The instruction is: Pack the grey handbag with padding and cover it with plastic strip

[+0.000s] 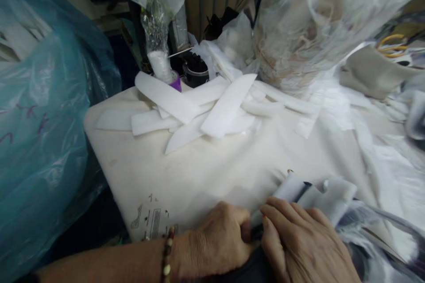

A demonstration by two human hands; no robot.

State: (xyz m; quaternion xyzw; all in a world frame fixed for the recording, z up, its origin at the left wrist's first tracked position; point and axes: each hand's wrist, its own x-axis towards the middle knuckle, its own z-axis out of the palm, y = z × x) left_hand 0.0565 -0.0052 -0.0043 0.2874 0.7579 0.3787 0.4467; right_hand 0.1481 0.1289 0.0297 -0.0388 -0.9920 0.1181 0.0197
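Observation:
At the near edge of the table, my left hand (222, 239) is closed in a fist on a dark fabric item (255, 267), a beaded bracelet at its wrist. My right hand (305, 243) lies close beside it, fingers bent over the same dark item and a white foam wrap (290, 188). Most of the item is hidden under my hands and cut off by the frame's bottom, so its kind is unclear. Right of my right hand, clear plastic (365, 216) covers dark strap-like parts.
Flat white foam strips (229, 106) lie heaped on the cream table (142, 168). Behind them stand a plastic-wrapped roll (160, 65), a purple tape roll (175, 82) and a black container (195, 73). A blue plastic bag (49, 141) bulges at left; clear bags (305, 22) hang at right.

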